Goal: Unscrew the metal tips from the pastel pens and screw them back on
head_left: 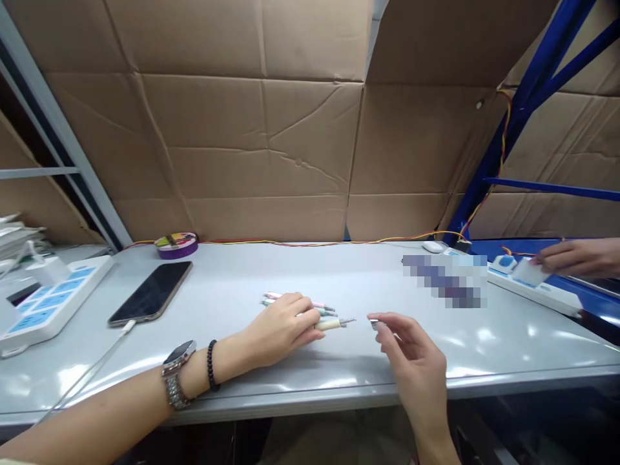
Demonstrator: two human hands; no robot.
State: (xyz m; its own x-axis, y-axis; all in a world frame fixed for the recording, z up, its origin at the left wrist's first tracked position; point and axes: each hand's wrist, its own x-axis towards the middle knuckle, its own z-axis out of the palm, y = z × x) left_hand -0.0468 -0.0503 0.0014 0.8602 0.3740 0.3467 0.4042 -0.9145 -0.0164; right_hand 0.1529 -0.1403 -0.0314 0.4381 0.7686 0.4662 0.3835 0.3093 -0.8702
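My left hand (283, 326), wearing a watch and a beaded bracelet, is closed around a cream-coloured pen (330, 325) low over the table. A thin metal end sticks out of the pen towards the right. Behind it lie a pink pen (320, 305) and a pale green pen (327, 312), both partly covered by the same hand. To the right, a short gap away from the cream pen's end, my right hand (414, 352) pinches a small silver pen tip (373, 322) between thumb and fingers. Most of that piece is hidden by the fingertips.
A phone (152, 294) on a charging cable lies left, near a purple tape roll (176, 245). Power strips stand at the left (58, 303) and right (557, 298). Another person's hand (576, 257) touches a white plug there. A cardboard wall (261, 155) closes the back.
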